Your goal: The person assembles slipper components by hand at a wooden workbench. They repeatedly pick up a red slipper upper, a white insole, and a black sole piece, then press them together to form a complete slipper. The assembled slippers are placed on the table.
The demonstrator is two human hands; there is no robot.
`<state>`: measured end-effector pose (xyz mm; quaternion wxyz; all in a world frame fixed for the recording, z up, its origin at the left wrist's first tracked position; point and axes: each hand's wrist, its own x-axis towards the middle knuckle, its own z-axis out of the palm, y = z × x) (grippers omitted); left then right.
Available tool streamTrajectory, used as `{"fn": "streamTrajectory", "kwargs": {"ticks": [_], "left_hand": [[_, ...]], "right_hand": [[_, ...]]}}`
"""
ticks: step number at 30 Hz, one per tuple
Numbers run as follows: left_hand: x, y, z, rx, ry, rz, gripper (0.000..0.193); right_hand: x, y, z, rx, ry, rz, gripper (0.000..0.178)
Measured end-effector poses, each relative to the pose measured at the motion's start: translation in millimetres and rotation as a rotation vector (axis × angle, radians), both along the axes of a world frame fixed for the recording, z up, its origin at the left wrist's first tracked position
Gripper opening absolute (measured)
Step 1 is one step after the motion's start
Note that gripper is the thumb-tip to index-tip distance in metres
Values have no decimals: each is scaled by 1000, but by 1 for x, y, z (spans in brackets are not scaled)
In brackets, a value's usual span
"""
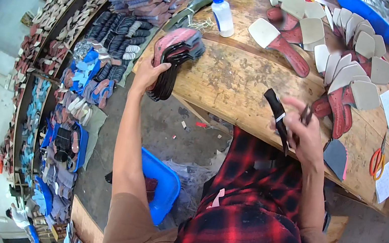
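At the left end of the wooden workbench (227, 76), my left hand (146, 76) is closed round the edge of a stack of insole-shaped pieces (178, 47). The top piece is reddish, the lower ones black and grey. Over the front edge of the bench, my right hand (304, 134) has its fingers curled round a long black strip-like piece (278, 119) with a white band. A slim dark tool also shows between those fingers, its kind unclear. Beyond that hand lie red insole pieces (291, 55) with pale, squarish flaps (263, 33).
A white bottle with a blue cap (223, 16) stands at the back of the bench. Orange-handled scissors (377, 163), papers (386, 182) and a dark grey piece (335, 156) lie at the right. A blue bin (166, 188) sits below. Racks of insoles (59, 44) fill the left.
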<state>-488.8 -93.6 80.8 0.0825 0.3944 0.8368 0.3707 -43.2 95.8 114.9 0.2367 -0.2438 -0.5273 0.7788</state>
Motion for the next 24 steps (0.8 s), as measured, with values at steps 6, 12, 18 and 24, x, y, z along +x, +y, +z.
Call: {"fn": "streamTrajectory", "kwargs": {"ticks": [6,12,18,24], "left_hand": [[16,-13,-4,41,89,-11,59],[137,94,34,309,230,-17,72],[176,256,-44,503,-697,17,45],[172,280,-58,765,-706,-11,21]], "right_hand": [[51,-26,6,-158,84,39,31],[78,-37,-2,-329,78,17,52],[92,-42,-24,-284,126,33,19],[109,-43,-26,176,-143,-276,11]]}}
